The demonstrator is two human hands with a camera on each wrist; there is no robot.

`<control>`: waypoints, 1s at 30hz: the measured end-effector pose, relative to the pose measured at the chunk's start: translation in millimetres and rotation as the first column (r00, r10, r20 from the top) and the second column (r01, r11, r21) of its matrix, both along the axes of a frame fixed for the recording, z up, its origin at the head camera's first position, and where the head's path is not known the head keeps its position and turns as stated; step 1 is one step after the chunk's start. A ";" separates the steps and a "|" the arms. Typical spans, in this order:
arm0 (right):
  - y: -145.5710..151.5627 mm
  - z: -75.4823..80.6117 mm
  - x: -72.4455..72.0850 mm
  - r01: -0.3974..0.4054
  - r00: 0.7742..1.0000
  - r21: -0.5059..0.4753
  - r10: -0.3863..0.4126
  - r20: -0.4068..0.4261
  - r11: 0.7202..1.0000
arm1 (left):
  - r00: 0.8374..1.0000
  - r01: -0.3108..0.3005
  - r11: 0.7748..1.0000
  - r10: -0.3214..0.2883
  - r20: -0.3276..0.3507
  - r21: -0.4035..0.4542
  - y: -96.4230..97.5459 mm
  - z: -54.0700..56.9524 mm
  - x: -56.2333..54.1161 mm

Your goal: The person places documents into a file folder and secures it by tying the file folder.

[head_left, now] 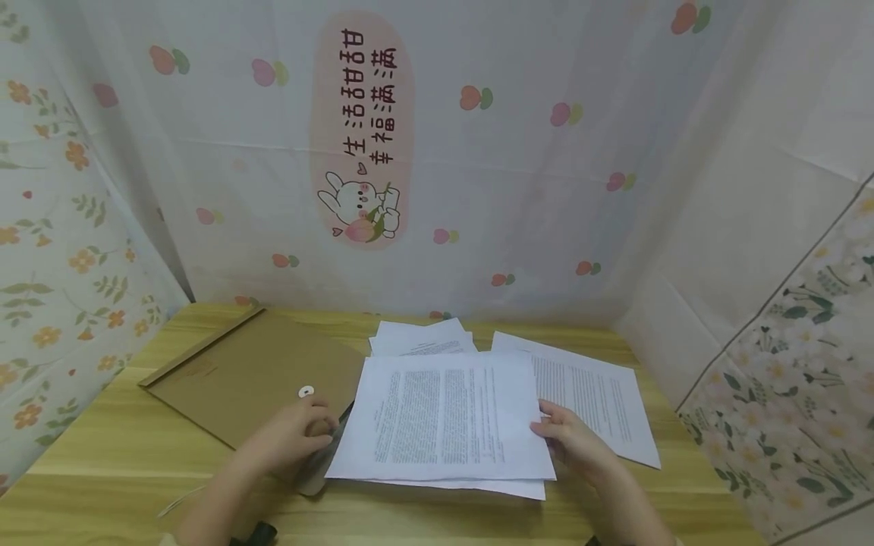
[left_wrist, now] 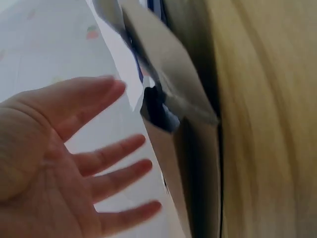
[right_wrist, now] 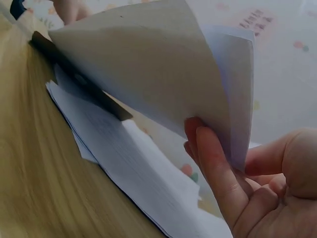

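Observation:
My right hand [head_left: 576,447] pinches the right edge of a few printed sheets [head_left: 444,417], thumb on top and fingers beneath. The sheets are raised and tilted, bowing a little in the right wrist view. A brown kraft document envelope [head_left: 253,371] with a round white button [head_left: 306,392] lies at the left. Beside the sheets' left edge, my left hand [head_left: 293,436] is over the envelope's near right end, above its flap [head_left: 317,470]. In the left wrist view, its fingers [left_wrist: 119,153] are spread and hold nothing, close to the envelope's unfolded mouth [left_wrist: 158,109].
More printed pages [head_left: 430,337] lie behind the raised sheets, partly covered by them. Another stack of paper [head_left: 608,402] rests at the right on the wood-grain table [head_left: 410,523]. A thin white string [head_left: 180,500] trails near the left forearm. Patterned cloth [head_left: 512,189] hangs behind the table.

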State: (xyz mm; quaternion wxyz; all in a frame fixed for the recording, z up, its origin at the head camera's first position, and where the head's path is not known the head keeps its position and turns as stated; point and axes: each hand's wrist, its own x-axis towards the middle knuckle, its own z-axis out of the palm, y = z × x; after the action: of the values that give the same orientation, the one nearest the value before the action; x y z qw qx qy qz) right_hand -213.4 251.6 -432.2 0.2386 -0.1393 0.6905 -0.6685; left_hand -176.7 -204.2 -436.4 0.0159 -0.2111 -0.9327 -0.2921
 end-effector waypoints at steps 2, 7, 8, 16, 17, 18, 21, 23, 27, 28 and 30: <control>5.2 -3.4 -2.1 -0.003 1.000 0.002 0.002 0.011 1.000 | 1.000 -0.013 0.999 0.013 -0.006 -0.048 4.7 -0.3 4.1; 19.1 -7.4 -6.9 -0.029 0.999 -0.026 0.030 0.037 0.999 | 0.993 -0.113 0.984 0.111 -0.027 -0.140 19.9 1.1 13.5; 21.4 -7.7 -7.7 -0.036 0.999 -0.030 0.038 0.040 0.999 | 0.991 -0.131 0.978 0.128 -0.032 -0.159 22.9 1.9 15.0; 28.3 -7.7 -9.9 -0.068 0.994 -0.037 0.071 0.080 0.997 | 0.979 -0.200 0.934 0.176 -0.105 -0.296 37.0 2.3 19.1; 28.5 -7.8 -9.9 -0.069 0.994 -0.036 0.071 0.081 0.997 | 0.977 -0.201 0.931 0.169 -0.128 -0.306 37.7 1.5 19.5; 28.8 -8.2 -9.9 -0.070 0.994 -0.035 0.073 0.081 0.997 | 0.974 -0.204 0.928 0.161 -0.158 -0.312 38.1 0.8 19.7; 29.8 -9.3 -10.2 -0.085 0.992 -0.051 0.089 0.089 0.995 | 0.960 -0.220 0.923 0.148 -0.237 -0.317 38.9 -0.2 21.3; 31.0 -10.4 -11.0 -0.096 0.990 -0.068 0.102 0.096 0.993 | 0.953 -0.230 0.919 0.147 -0.264 -0.320 39.2 -0.4 21.8; 30.6 -13.2 -12.2 -0.092 0.988 -0.103 0.104 0.118 0.990 | 0.960 -0.222 0.912 0.142 -0.243 -0.345 38.6 0.5 22.4; 29.5 -14.2 -12.2 -0.082 0.989 -0.106 0.095 0.118 0.991 | 0.962 -0.218 0.910 0.140 -0.235 -0.354 38.4 0.8 22.2; 26.0 -16.1 -11.7 -0.048 0.992 -0.102 0.059 0.112 0.994 | 0.966 -0.211 0.905 0.135 -0.219 -0.368 38.0 1.2 22.3</control>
State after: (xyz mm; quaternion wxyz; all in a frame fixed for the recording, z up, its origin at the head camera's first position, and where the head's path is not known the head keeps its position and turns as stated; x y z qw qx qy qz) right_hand -225.1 277.5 -448.4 0.2888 -0.1307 0.6376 -0.7021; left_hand -154.4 -166.2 -435.2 0.0879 -0.1528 -0.9813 -0.0774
